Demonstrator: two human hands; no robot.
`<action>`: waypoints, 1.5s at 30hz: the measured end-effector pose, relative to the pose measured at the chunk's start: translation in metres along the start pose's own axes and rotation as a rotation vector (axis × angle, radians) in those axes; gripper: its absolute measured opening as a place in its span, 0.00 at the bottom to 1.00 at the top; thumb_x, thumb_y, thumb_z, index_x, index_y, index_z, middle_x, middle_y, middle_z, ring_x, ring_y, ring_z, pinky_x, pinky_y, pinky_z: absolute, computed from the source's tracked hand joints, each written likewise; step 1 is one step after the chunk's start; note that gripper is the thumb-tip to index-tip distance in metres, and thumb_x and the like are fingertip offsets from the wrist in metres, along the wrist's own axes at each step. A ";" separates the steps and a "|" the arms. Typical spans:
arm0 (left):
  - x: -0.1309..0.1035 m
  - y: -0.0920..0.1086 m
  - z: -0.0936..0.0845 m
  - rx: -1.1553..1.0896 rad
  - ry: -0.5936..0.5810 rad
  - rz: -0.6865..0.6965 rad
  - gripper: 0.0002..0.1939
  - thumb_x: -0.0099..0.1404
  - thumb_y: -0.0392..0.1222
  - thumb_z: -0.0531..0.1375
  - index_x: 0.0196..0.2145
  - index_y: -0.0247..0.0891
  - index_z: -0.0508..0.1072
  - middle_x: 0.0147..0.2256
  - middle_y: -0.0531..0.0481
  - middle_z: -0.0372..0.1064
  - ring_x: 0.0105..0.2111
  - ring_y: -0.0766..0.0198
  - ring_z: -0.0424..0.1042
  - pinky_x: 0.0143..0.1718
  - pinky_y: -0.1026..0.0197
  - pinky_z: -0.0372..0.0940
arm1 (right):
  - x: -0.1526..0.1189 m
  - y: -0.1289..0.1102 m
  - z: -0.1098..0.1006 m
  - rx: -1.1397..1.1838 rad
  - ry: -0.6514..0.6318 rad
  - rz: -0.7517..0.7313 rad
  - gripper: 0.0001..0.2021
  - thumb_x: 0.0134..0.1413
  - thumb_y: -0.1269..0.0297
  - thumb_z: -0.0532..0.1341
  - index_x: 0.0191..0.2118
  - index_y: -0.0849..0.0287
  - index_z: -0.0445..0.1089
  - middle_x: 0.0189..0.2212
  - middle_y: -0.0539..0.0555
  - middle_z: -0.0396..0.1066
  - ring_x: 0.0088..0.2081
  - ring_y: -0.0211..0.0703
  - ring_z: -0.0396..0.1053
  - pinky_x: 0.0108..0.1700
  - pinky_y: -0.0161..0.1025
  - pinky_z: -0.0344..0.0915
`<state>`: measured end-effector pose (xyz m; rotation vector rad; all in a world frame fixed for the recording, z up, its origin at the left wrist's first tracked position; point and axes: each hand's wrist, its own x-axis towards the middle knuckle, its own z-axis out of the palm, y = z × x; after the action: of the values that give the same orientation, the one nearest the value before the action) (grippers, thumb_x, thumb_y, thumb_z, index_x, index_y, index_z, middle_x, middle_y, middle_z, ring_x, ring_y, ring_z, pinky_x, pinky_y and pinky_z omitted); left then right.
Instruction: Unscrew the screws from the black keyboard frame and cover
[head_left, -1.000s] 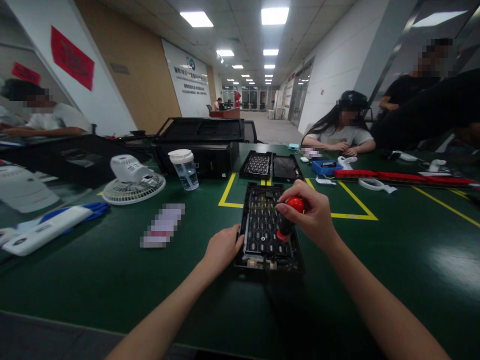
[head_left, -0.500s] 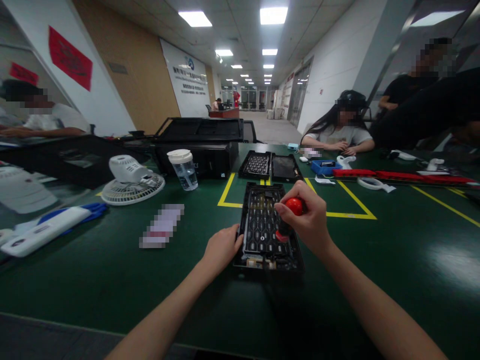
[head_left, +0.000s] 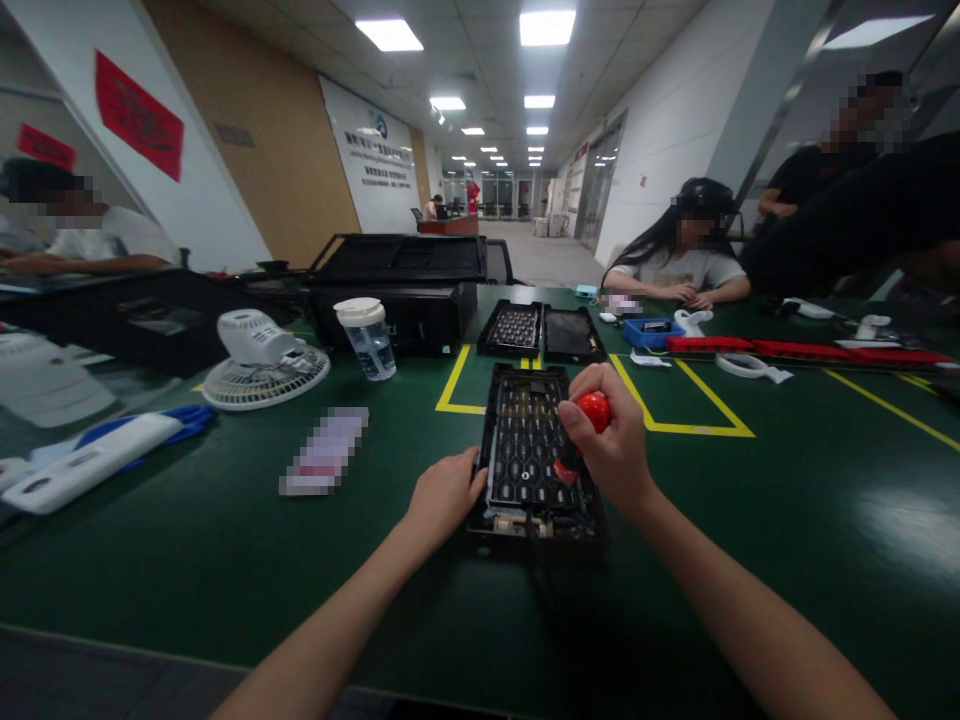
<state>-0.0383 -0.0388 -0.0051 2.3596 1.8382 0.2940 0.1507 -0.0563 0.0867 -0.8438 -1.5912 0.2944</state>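
A black open case [head_left: 531, 450] lies on the green table in front of me, its inside filled with a grid of small cells. At its near end are tan parts and wires. My left hand [head_left: 448, 493] grips the left wall, thumb over the rim and fingers hidden outside. My right hand [head_left: 616, 440] is closed around a hand tool [head_left: 595, 410] with a round red knob on top. The tool's dark shaft runs down to a red lower end [head_left: 566, 472] at the right side of the grid; I cannot tell whether it touches the cells.
Beyond the case lies a similar opened case [head_left: 512, 328] with its lid [head_left: 571, 335]. To the left are a water cup [head_left: 367, 340], a white fan [head_left: 264, 365] and a blurred-out flat item [head_left: 326, 452]. A blue tray [head_left: 649, 334] and a co-worker [head_left: 686, 260] are at the far right.
My right hand and the red-knobbed tool have shifted slightly right, and the hand has turned a little around the knob. My left hand and the case have stayed in place.
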 end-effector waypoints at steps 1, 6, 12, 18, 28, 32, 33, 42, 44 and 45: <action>0.000 0.000 0.000 0.000 -0.001 -0.002 0.18 0.64 0.47 0.47 0.50 0.41 0.63 0.41 0.46 0.71 0.41 0.59 0.70 0.39 0.61 0.62 | -0.001 0.000 0.001 0.030 0.002 0.012 0.10 0.50 0.61 0.58 0.26 0.59 0.56 0.24 0.47 0.56 0.25 0.35 0.56 0.29 0.36 0.55; 0.000 0.000 0.001 0.014 -0.002 -0.009 0.18 0.64 0.47 0.47 0.50 0.41 0.62 0.41 0.46 0.71 0.40 0.58 0.70 0.38 0.61 0.62 | -0.006 0.001 0.007 0.312 0.003 0.092 0.10 0.55 0.60 0.48 0.27 0.59 0.58 0.28 0.50 0.60 0.20 0.32 0.59 0.22 0.34 0.56; 0.000 -0.002 0.001 0.018 0.014 0.012 0.18 0.64 0.47 0.47 0.49 0.40 0.63 0.41 0.46 0.71 0.39 0.58 0.71 0.37 0.60 0.63 | -0.003 -0.001 0.006 0.557 -0.066 0.169 0.08 0.52 0.65 0.46 0.27 0.59 0.58 0.25 0.50 0.65 0.18 0.33 0.62 0.21 0.34 0.59; 0.000 0.000 -0.001 0.019 0.000 -0.002 0.18 0.64 0.46 0.47 0.49 0.41 0.63 0.41 0.47 0.71 0.39 0.58 0.71 0.37 0.60 0.63 | 0.009 0.006 -0.002 0.858 -0.315 0.325 0.03 0.49 0.65 0.48 0.29 0.58 0.54 0.30 0.53 0.71 0.24 0.40 0.69 0.29 0.43 0.66; -0.001 0.002 -0.002 0.008 -0.012 -0.009 0.18 0.64 0.47 0.47 0.50 0.41 0.63 0.41 0.46 0.71 0.40 0.59 0.71 0.37 0.62 0.62 | 0.014 0.010 -0.010 0.997 -0.539 0.400 0.06 0.48 0.64 0.49 0.34 0.58 0.55 0.31 0.57 0.74 0.28 0.46 0.72 0.31 0.45 0.66; -0.001 0.003 -0.003 -0.002 -0.024 -0.020 0.18 0.64 0.46 0.47 0.50 0.41 0.62 0.42 0.46 0.71 0.41 0.59 0.70 0.38 0.62 0.62 | 0.015 0.010 -0.013 0.992 -0.585 0.424 0.12 0.47 0.64 0.50 0.38 0.61 0.60 0.30 0.56 0.74 0.27 0.46 0.72 0.29 0.43 0.66; -0.001 0.003 -0.003 -0.002 -0.023 -0.018 0.18 0.64 0.46 0.47 0.50 0.41 0.62 0.41 0.46 0.71 0.41 0.59 0.70 0.38 0.61 0.62 | 0.015 0.010 -0.014 0.988 -0.592 0.429 0.12 0.47 0.64 0.51 0.39 0.61 0.61 0.30 0.56 0.74 0.28 0.46 0.72 0.29 0.43 0.66; -0.001 0.003 -0.002 -0.008 -0.021 -0.025 0.18 0.64 0.46 0.47 0.50 0.41 0.63 0.42 0.46 0.71 0.41 0.59 0.70 0.39 0.61 0.62 | 0.018 0.012 -0.019 0.982 -0.644 0.439 0.11 0.47 0.64 0.52 0.37 0.63 0.64 0.31 0.58 0.74 0.29 0.46 0.72 0.30 0.44 0.67; -0.001 0.003 -0.002 -0.002 -0.013 -0.019 0.18 0.64 0.47 0.47 0.49 0.41 0.63 0.41 0.46 0.71 0.40 0.59 0.70 0.38 0.61 0.63 | 0.018 0.013 -0.021 0.978 -0.657 0.431 0.11 0.48 0.65 0.52 0.36 0.64 0.65 0.31 0.59 0.74 0.29 0.46 0.72 0.31 0.44 0.67; -0.001 0.003 -0.002 0.000 -0.008 -0.013 0.18 0.64 0.47 0.47 0.49 0.41 0.63 0.41 0.46 0.71 0.40 0.58 0.71 0.38 0.60 0.63 | 0.019 0.013 -0.021 0.974 -0.662 0.428 0.11 0.49 0.65 0.52 0.36 0.64 0.65 0.32 0.59 0.74 0.29 0.46 0.72 0.31 0.45 0.67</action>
<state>-0.0363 -0.0401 -0.0028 2.3447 1.8491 0.2830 0.1758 -0.0405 0.0971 -0.2897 -1.5439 1.6359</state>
